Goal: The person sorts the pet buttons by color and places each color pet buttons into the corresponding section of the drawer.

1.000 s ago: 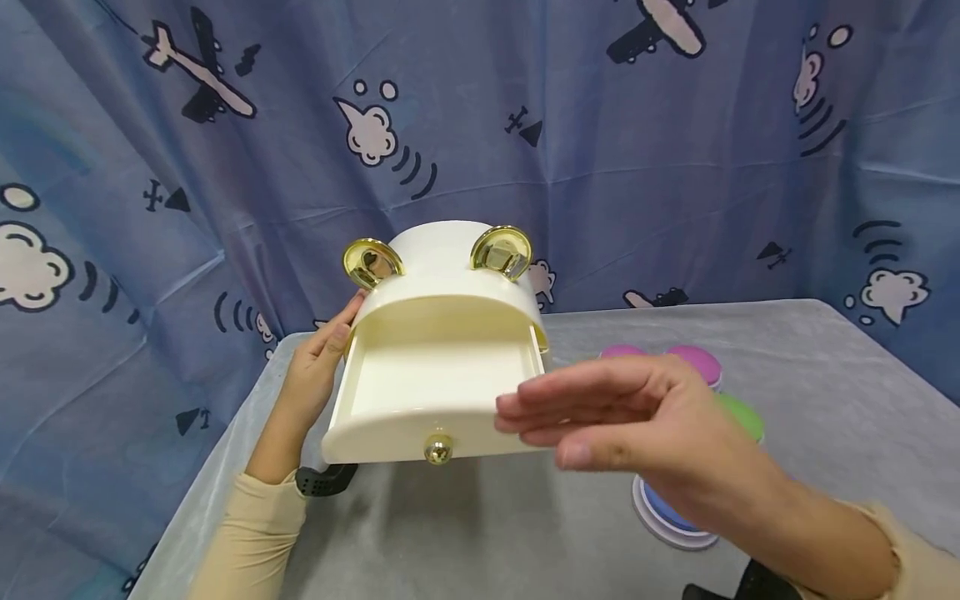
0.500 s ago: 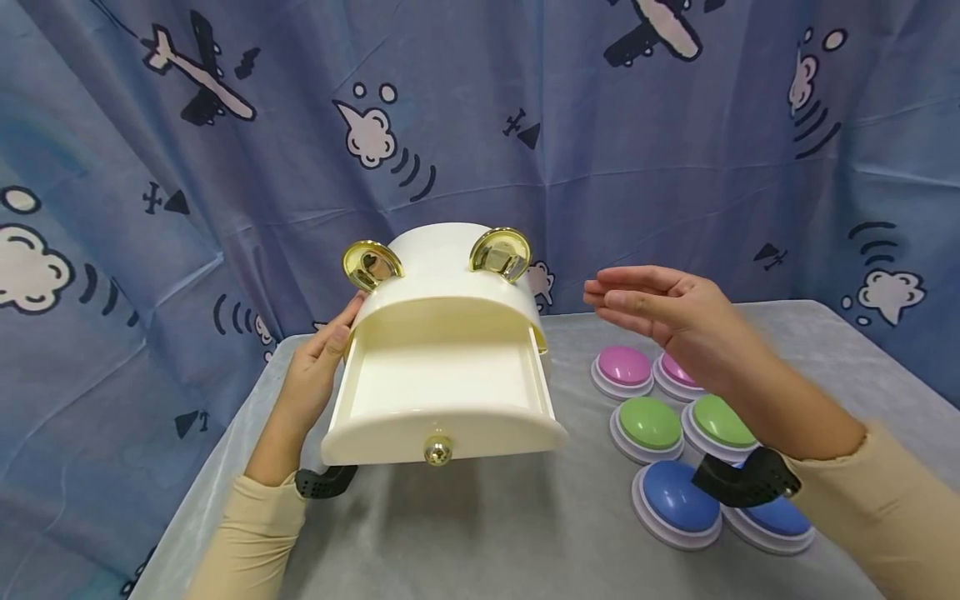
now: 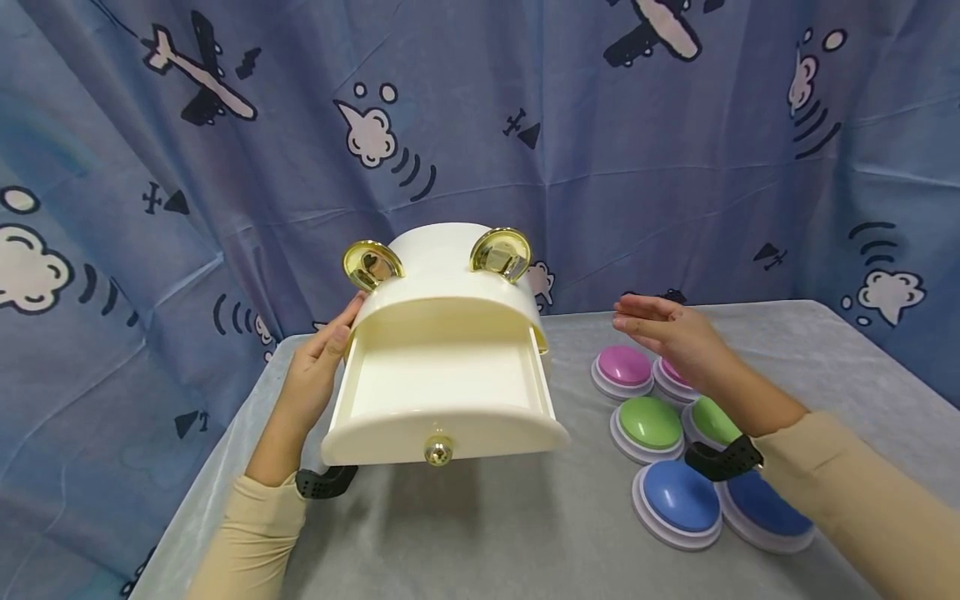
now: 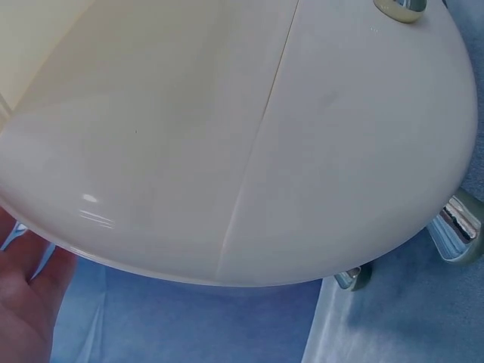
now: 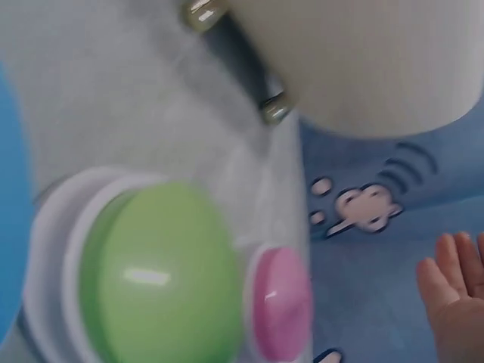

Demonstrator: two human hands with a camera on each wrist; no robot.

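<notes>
A white rounded-top drawer box (image 3: 442,258) with two gold bell-shaped discs on top stands in the middle of the head view. Its drawer (image 3: 446,379) is pulled out toward me, bare inside, with a gold knob (image 3: 438,451) on the front. My left hand (image 3: 311,371) rests along the box's left side, fingers reaching up it; in the left wrist view the fingers (image 4: 34,265) touch the edge of the white wall (image 4: 212,151). My right hand (image 3: 675,333), fingers straight and together, hovers right of the box over the far buttons, holding nothing.
Several domed buttons in pairs lie on the grey cloth right of the box: pink (image 3: 626,367), green (image 3: 650,423) and blue (image 3: 681,497). My right forearm passes over part of the right column. A blue printed curtain (image 3: 450,100) hangs behind the table (image 3: 517,542).
My right hand has left the drawer's right front corner, risen, drawn right and away, then sunk a little. The left hand and box have stayed put.
</notes>
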